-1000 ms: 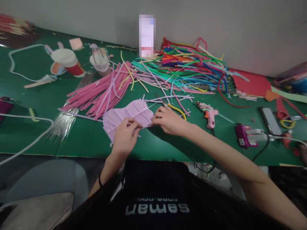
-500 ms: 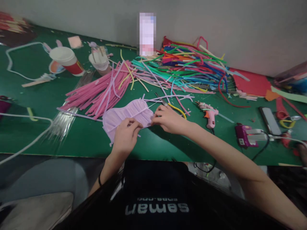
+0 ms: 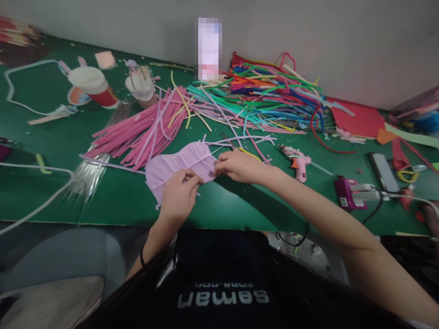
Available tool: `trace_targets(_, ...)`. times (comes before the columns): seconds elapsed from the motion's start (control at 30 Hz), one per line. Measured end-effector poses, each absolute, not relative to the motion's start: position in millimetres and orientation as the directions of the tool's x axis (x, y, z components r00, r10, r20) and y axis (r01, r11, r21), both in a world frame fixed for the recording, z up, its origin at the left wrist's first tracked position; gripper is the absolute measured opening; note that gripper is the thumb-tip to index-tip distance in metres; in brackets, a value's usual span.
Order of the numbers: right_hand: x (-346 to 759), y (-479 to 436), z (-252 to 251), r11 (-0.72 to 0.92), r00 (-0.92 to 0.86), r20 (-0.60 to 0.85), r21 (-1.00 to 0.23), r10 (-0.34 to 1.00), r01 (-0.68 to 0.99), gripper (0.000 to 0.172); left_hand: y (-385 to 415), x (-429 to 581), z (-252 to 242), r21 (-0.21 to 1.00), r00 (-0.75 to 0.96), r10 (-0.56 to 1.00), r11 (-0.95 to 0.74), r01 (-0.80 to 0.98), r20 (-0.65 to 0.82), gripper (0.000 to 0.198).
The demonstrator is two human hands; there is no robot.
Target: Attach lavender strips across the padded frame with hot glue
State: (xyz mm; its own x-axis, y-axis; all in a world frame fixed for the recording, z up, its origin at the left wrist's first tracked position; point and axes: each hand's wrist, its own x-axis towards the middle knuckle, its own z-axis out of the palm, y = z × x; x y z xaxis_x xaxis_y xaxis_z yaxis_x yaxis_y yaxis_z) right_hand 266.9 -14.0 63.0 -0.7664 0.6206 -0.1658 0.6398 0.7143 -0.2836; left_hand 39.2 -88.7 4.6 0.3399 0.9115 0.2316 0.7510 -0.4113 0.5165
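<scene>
A lilac wing-shaped piece (image 3: 171, 165), made of pipe cleaners laid side by side, lies flat on the green table before me. A thin pale wire stem runs from it toward the upper right. My left hand (image 3: 181, 192) presses on its near edge with bent fingers, thumb and forefinger closed on the rim. My right hand (image 3: 238, 165) pinches the right end of the same piece. What exactly lies between those fingertips is hidden. Just beyond the right hand, yellow-handled pliers (image 3: 250, 154) are partly covered by it.
Pink pipe cleaners (image 3: 137, 130) lie behind the piece, with a multicoloured heap (image 3: 270, 98) farther back. To the right are a pink glue gun (image 3: 297, 163), a purple power adapter (image 3: 345, 194) and a grey phone-like slab (image 3: 384, 172). Paper cups (image 3: 92, 84) stand back left; a white cable (image 3: 44, 203) crosses the left.
My right hand has shifted slightly left and now covers more of the yellow pliers handle. The left hand keeps its hold on the lilac piece. The whole view has drifted a little.
</scene>
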Motion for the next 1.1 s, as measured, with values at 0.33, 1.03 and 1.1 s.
trace_targets(0.33, 277.8, 2.7, 70.4, 0.573, -0.699, -0.269, -0.42, 0.663, 0.704, 0.011, -89.0, 39.8, 3.5, 0.51, 0.346, 0.905, -0.426, 0.747, 0.249, 0.02)
trace_targets(1.03, 259.4, 18.3, 82.6, 0.471, -0.609, -0.379, -0.398, 0.697, 0.787, 0.015, -88.5, 39.1, 3.7, 0.479, 0.357, 0.897, -0.44, 0.759, 0.259, 0.02)
trace_targets(1.1, 258.2, 19.3, 82.7, 0.487, -0.62, -0.384, -0.392, 0.685, 0.78, 0.014, -89.0, 38.8, 4.7, 0.473, 0.373, 0.889, -0.458, 0.753, 0.266, 0.02)
